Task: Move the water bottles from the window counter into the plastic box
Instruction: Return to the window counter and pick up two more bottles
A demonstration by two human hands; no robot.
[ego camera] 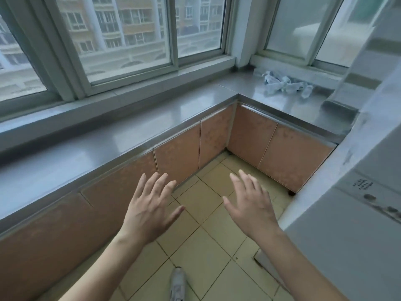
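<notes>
The likeliest trouble, to my eye, lay in that heap of water bottles [286,84] at the upper right of the frame: they were jumbled on their sides on the window counter [134,135], and a hasty grab at one could have sent its neighbours rolling off the steel edge onto the tiled floor [201,253]. The large grey appliance [347,224] crowding the right side left a tight way through for an arm. I could see no plastic box anywhere, so a loaded turn to find it might have cost a dropped bottle.

The left hand [149,209] and the right hand [251,207] both hovered at lower centre with fingers spread and nothing held. The bottles lay well apart from them, up and to the right, nearer the right hand. A shoe [178,283] showed at the bottom edge.
</notes>
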